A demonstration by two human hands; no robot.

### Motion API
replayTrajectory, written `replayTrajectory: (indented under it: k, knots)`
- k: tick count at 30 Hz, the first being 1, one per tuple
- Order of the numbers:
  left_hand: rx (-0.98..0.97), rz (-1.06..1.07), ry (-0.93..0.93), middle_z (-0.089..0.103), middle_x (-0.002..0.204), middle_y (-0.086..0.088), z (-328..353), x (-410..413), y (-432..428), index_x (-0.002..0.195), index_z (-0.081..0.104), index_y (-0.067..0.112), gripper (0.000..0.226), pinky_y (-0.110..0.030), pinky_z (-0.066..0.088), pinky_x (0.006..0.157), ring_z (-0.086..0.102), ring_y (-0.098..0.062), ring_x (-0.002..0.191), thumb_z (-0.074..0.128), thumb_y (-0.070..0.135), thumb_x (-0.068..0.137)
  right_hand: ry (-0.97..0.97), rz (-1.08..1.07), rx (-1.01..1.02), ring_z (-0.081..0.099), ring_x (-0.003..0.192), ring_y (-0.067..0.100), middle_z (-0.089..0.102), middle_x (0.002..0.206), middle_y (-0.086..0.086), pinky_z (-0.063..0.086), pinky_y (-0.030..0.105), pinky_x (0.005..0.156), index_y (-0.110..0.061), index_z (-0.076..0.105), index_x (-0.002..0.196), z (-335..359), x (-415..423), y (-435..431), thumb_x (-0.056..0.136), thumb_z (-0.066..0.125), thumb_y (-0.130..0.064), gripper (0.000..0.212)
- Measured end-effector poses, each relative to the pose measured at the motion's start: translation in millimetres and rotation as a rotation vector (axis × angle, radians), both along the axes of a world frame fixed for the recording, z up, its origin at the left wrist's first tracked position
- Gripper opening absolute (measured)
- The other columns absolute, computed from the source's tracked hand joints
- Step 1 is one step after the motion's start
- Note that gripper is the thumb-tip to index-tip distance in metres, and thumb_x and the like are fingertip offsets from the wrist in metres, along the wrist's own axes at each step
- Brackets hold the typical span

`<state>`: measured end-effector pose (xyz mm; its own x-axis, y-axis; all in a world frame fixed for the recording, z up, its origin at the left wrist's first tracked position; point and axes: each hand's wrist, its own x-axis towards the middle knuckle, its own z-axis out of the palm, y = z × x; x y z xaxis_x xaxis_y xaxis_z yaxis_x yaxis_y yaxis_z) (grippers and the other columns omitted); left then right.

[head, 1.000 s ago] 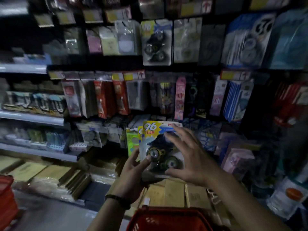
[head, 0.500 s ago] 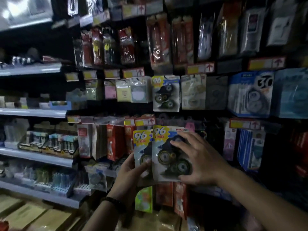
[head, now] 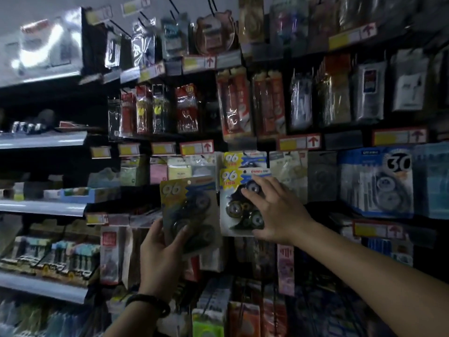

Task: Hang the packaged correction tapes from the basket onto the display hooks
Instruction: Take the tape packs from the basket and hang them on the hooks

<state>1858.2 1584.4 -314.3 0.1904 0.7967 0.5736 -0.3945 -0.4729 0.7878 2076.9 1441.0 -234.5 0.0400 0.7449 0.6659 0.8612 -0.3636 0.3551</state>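
Observation:
My left hand [head: 160,249] grips a correction tape pack [head: 188,210] marked 96 by its lower edge, holding it tilted in front of the shelf. My right hand [head: 274,210] holds a second 96 pack [head: 235,203] from its right side, fingers spread over the front and thumb at the bottom corner. This pack is raised against the display, just below a matching 96 pack [head: 243,159] that hangs on a hook. The hook itself is hidden behind the packs. The basket is out of view.
Hanging goods fill the wall: sticky notes [head: 179,170] to the left, a blue box marked 30 [head: 376,181] to the right, red packets [head: 234,105] above. Yellow price tags [head: 196,148] line the rails. Grey shelves [head: 43,207] jut out at left.
My view has tilted upward, so the basket dropped out of sight. Both hands rose toward the hanging row, and the two packs came apart, the right one moving up to the hanging 96 pack.

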Motion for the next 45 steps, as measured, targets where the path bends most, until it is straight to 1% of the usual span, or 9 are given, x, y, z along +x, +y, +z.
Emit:
replayTrajectory:
  k: [3,9,14,18,26,31,37,40,45]
  knots:
    - [0.004,-0.052,0.007,0.081,0.11,-0.002,4,7,9,0.12,0.072,0.025,0.03,-0.049,0.061,0.096,0.077,-0.018,0.104,0.077,0.013,0.093,-0.022,-0.014,0.025,0.036,0.146,0.042,0.036,0.16,0.021,0.047,0.056,0.11,-0.016,0.049,0.151,11,7,19,0.057,0.09,-0.057,0.11]
    - [0.014,-0.117,-0.009,0.081,0.11,0.001,13,18,15,0.123,0.071,0.023,0.032,-0.037,0.064,0.086,0.077,-0.018,0.104,0.075,0.01,0.094,-0.04,-0.09,0.087,0.032,0.149,0.043,0.032,0.163,0.022,0.045,0.057,0.111,-0.016,0.046,0.154,31,14,41,0.064,0.087,-0.051,0.105]
    - [-0.012,-0.159,-0.034,0.081,0.109,-0.001,19,23,15,0.121,0.071,0.021,0.03,-0.048,0.063,0.091,0.078,-0.02,0.102,0.074,0.007,0.094,-0.059,-0.136,0.071,0.023,0.153,0.04,0.025,0.167,0.02,0.039,0.055,0.115,-0.019,0.038,0.16,39,19,45,0.07,0.081,-0.053,0.105]
    - [-0.028,-0.187,-0.032,0.081,0.107,0.002,20,26,17,0.121,0.07,0.023,0.03,-0.048,0.064,0.089,0.079,-0.018,0.099,0.071,0.006,0.096,-0.076,-0.18,-0.014,0.021,0.152,0.036,0.022,0.167,0.018,0.034,0.05,0.12,-0.021,0.031,0.162,47,18,47,0.072,0.073,-0.063,0.107]
    - [-0.079,-0.222,0.001,0.08,0.112,-0.005,20,41,27,0.123,0.07,0.022,0.03,-0.053,0.063,0.091,0.078,-0.026,0.104,0.074,0.01,0.095,-0.029,-0.249,-0.067,0.021,0.151,0.038,0.015,0.167,0.02,0.029,0.049,0.12,-0.02,0.029,0.16,49,18,59,0.081,0.074,-0.058,0.099]
    - [-0.112,-0.225,-0.017,0.078,0.113,-0.006,24,48,30,0.121,0.065,0.029,0.032,-0.044,0.065,0.081,0.078,-0.025,0.102,0.076,0.013,0.094,-0.058,0.052,0.108,0.035,0.144,0.035,0.039,0.155,0.015,0.04,0.052,0.114,-0.013,0.044,0.151,32,15,49,0.088,0.061,-0.052,0.076]
    - [-0.121,-0.234,0.015,0.074,0.122,-0.008,28,61,24,0.129,0.06,0.034,0.043,-0.054,0.064,0.087,0.074,-0.028,0.111,0.077,0.016,0.093,0.005,0.25,-0.059,0.003,0.16,0.029,-0.002,0.173,0.007,0.012,0.047,0.128,-0.019,0.011,0.165,8,7,39,0.073,0.064,-0.082,0.123]
    - [-0.141,-0.287,0.003,0.075,0.118,-0.007,30,69,18,0.127,0.062,0.033,0.04,-0.065,0.062,0.085,0.075,-0.03,0.109,0.076,0.015,0.095,0.013,0.257,-0.076,0.004,0.159,0.028,0.001,0.173,0.006,0.016,0.049,0.129,-0.018,0.009,0.166,3,7,39,0.071,0.061,-0.083,0.126]
    - [-0.033,-0.251,0.084,0.073,0.122,-0.004,31,76,16,0.127,0.059,0.032,0.039,-0.051,0.065,0.089,0.075,-0.02,0.107,0.076,0.018,0.095,0.046,0.238,-0.026,0.016,0.154,0.029,0.019,0.167,0.01,0.022,0.048,0.126,-0.015,0.019,0.165,2,12,35,0.07,0.067,-0.077,0.123]
